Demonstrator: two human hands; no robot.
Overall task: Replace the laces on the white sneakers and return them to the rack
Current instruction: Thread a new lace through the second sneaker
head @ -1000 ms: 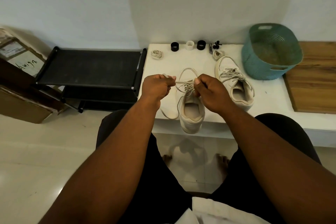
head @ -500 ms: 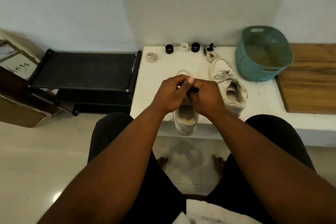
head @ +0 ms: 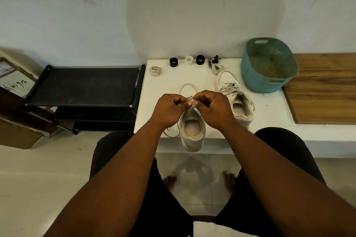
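A white sneaker (head: 192, 131) sits at the front edge of the white table (head: 167, 82), its heel hanging over the edge toward me. My left hand (head: 169, 109) and my right hand (head: 212, 107) meet above its tongue, and each pinches the cream lace (head: 190, 99) between fingertips. A lace loop (head: 187, 87) shows beyond the hands and a loose end trails at the sneaker's left. The second white sneaker (head: 237, 98), laced, stands to the right. The black shoe rack (head: 86, 86) is left of the table.
A teal plastic basket (head: 267, 65) stands at the back right beside a wooden board (head: 323, 88). Coiled laces (head: 155, 70), black and white rings (head: 188, 60) and a small black clip line the table's back edge. Cardboard boxes (head: 15, 106) lie at far left.
A second ago my hands were apart, pulling the lace taut sideways. They have come together over the sneaker's tongue and now pinch the lace at one spot.
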